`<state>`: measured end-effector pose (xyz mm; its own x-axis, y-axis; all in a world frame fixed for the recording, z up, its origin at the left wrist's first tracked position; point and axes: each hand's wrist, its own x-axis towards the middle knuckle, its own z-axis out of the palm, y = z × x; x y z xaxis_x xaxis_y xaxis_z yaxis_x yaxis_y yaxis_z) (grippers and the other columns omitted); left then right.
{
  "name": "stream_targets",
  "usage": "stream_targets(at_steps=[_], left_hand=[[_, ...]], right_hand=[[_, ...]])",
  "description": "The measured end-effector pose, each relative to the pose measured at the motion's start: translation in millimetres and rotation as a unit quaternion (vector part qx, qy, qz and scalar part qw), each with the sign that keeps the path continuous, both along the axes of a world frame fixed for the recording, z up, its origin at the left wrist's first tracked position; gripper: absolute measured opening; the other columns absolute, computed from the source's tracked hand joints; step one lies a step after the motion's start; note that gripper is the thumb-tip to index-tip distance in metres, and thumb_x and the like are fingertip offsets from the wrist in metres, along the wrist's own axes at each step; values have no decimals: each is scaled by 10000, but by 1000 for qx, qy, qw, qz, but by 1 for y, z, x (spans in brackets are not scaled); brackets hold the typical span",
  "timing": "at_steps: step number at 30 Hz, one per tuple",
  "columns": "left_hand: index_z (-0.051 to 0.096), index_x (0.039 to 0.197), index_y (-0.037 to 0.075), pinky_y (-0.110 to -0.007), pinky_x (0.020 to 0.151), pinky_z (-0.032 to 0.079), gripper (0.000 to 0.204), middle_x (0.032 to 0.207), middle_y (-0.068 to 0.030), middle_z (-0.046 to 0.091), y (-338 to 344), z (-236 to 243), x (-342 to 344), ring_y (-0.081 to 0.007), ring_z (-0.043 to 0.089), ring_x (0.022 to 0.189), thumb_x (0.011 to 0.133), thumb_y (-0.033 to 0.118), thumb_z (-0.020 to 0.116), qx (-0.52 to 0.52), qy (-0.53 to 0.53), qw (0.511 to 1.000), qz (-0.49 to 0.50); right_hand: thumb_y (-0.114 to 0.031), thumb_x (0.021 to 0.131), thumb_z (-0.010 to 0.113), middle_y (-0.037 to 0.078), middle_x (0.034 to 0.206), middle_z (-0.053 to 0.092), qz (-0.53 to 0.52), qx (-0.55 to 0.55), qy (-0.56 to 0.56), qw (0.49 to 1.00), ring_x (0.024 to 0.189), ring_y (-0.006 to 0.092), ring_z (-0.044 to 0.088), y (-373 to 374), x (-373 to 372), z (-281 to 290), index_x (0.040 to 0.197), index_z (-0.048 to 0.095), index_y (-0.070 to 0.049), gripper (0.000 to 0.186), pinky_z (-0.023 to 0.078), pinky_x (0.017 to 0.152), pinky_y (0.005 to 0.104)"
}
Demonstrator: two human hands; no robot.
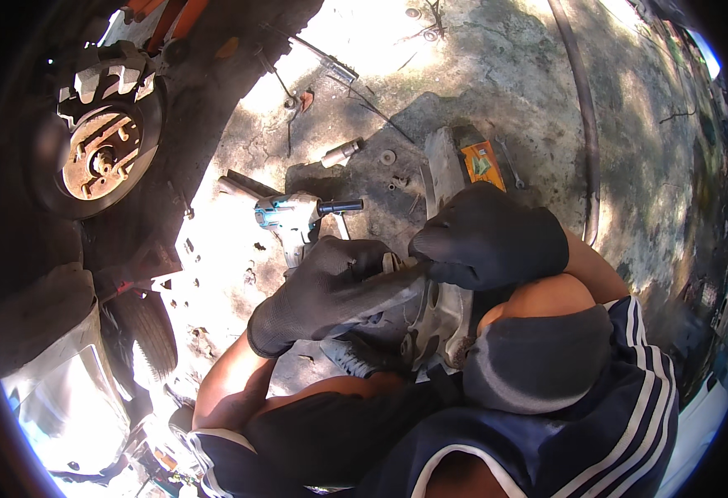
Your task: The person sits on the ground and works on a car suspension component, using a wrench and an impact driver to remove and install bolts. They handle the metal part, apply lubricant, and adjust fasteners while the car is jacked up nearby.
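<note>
Both my hands wear dark grey knit gloves and meet over a long cast metal part (430, 328) lying between my legs. My left hand (331, 295) is closed around a small pale piece (391, 263), partly hidden by the fingers. Just right of it, my right hand (492, 236) is closed, fingertips together; whatever they grip is hidden. A teal-and-silver power tool (289, 216) with a dark socket lies beyond my left hand. An orange packet (482, 164) and a wrench (513, 166) lie beyond my right hand.
A rusty brake hub (98, 158) on a vehicle fills the upper left, with a red jack (131, 282) and tire (144, 332) below. A metal cylinder (339, 153), washers (388, 157) and thin tools (322, 62) lie on stained concrete. A hose (579, 91) runs along the right.
</note>
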<state>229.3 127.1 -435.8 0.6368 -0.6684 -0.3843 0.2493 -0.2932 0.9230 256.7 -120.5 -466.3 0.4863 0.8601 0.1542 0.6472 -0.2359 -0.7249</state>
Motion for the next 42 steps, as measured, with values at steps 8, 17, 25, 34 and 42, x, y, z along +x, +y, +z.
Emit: stream_targets(at_steps=[8, 17, 25, 34, 42], left_hand=[[651, 954, 3, -282, 503, 472, 219, 714, -90, 633, 10, -21, -14, -171, 603, 527, 855, 190, 710, 23, -108, 993, 32], [607, 1152, 31, -344, 588, 504, 489, 913, -99, 644, -15, 27, 2, -228, 621, 686, 730, 211, 779, 164, -563, 807, -61], [673, 1000, -7, -284, 496, 495, 271, 717, -69, 641, -2, 37, -3, -144, 637, 591, 829, 192, 739, 119, -231, 965, -30], [650, 951, -36, -232, 500, 486, 233, 748, -69, 603, 25, -9, -9, -111, 578, 590, 912, 177, 567, -50, 355, 932, 51], [631, 879, 10, -317, 465, 438, 147, 596, -77, 574, 7, 3, 3, -177, 594, 496, 860, 155, 644, 120, -303, 945, -36]], right_hand=[[-270, 821, 661, 93, 729, 614, -37, 24, -101, 994, 649, 309, 631, -1, 1, -2, 890, 627, -116, 172, 477, 571, 434], [-265, 930, 618, 160, 677, 614, -42, 112, 92, 989, 639, 358, 616, 11, -8, -17, 902, 630, -67, 200, 474, 575, 431], [-260, 932, 603, 135, 744, 633, 17, 51, 75, 996, 669, 332, 624, 3, -3, 2, 949, 628, -84, 178, 488, 603, 404], [-251, 840, 680, 71, 821, 653, 7, 14, -106, 994, 732, 275, 656, 2, -3, -8, 1089, 654, -128, 278, 505, 624, 395], [-256, 803, 722, 63, 755, 660, -33, -109, -122, 986, 661, 249, 643, 2, 0, 9, 1034, 689, -120, 270, 490, 637, 387]])
